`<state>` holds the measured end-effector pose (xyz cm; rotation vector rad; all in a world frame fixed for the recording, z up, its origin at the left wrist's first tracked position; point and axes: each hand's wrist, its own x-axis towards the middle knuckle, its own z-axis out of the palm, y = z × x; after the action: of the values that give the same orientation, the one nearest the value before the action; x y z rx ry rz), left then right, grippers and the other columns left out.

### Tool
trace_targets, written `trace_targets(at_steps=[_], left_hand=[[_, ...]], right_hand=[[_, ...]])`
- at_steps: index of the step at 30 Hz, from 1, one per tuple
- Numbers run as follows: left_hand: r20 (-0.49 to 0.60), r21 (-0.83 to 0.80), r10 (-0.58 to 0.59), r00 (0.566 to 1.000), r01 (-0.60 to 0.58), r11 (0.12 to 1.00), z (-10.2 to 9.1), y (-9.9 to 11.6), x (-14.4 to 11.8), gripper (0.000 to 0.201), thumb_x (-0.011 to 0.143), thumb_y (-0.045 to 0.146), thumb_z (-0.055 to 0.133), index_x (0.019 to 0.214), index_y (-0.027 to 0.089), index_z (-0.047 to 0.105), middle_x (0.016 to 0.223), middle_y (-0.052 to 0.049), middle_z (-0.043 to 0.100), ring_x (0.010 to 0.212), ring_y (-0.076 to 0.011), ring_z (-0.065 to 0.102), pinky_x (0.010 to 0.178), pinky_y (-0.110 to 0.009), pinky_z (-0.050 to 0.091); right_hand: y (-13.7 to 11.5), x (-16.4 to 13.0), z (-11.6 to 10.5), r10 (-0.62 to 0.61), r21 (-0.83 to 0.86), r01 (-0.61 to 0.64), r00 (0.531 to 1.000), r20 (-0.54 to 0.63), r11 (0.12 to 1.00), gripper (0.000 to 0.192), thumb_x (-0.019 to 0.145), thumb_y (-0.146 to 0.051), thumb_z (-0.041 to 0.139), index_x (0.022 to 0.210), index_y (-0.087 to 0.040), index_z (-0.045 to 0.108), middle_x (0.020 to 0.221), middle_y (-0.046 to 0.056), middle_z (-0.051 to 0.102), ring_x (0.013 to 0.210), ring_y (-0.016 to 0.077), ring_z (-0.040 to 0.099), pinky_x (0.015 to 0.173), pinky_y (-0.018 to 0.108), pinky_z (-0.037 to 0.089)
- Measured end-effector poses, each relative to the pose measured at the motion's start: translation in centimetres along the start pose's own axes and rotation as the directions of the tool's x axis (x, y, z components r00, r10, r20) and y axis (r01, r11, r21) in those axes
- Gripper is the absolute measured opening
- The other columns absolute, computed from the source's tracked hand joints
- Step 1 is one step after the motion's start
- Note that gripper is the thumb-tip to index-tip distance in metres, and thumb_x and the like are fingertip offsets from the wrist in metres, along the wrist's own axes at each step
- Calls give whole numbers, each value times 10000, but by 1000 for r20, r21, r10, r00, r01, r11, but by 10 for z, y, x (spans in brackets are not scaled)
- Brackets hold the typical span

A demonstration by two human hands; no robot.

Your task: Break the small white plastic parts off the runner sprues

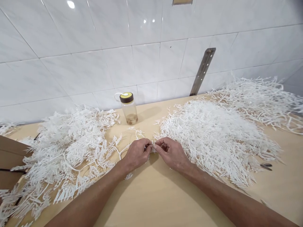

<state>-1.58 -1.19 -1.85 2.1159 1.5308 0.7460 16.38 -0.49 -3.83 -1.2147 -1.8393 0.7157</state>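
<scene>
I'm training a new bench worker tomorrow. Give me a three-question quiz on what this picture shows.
1. True or false: the left hand and right hand meet at one small white plastic piece.
2. Where does the bottle stand?
A. in front of the hands
B. by the tiled wall, between the two white heaps
C. on the cardboard
3. Fill in: the metal strip leans against the ____.

Key: 1 true. 2 B; the left heap and right heap flank it. 3 wall.
</scene>
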Motion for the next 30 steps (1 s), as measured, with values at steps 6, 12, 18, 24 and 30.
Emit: trace_targets(at_steps=[6,12,18,24,30], left_hand=[[13,17,33,999,-33,999,2,1,-1,190,881,214,500,840,194,684,747,-20,699,642,-143,586,613,-259,417],[66,64,59,996,-63,996,0,4,-2,239,916,256,458,781,195,645,675,-2,638,597,-137,527,580,-263,367],[85,106,89,992,-98,990,-1,6,-3,223,909,227,444,730,197,574,638,8,585,573,-137,487,571,-268,331],[87,79,122,989,-129,988,-1,3,-4,201,898,213,443,728,204,549,634,13,572,579,-136,485,573,-262,327],[116,65,118,986,-127,990,2,2,-4,185,847,167,458,678,203,526,593,23,534,541,-123,432,548,-256,286]], right_hand=[[6,2,1,-41,-40,41,999,6,998,134,859,-243,578,852,-200,705,819,35,699,697,162,623,668,296,484],[5,0,3,-53,-101,55,998,24,993,83,837,-202,546,811,-194,625,725,12,648,626,147,567,601,269,432],[3,1,1,-42,-106,53,994,104,993,93,825,-175,529,853,-201,614,689,-8,623,605,143,543,578,260,405],[2,1,-2,-84,-46,87,993,81,995,110,812,-157,536,808,-206,635,703,-8,622,603,134,541,580,256,416],[3,1,1,-112,-145,123,990,83,982,84,782,-133,522,758,-208,551,711,-4,591,610,138,527,587,263,404]])
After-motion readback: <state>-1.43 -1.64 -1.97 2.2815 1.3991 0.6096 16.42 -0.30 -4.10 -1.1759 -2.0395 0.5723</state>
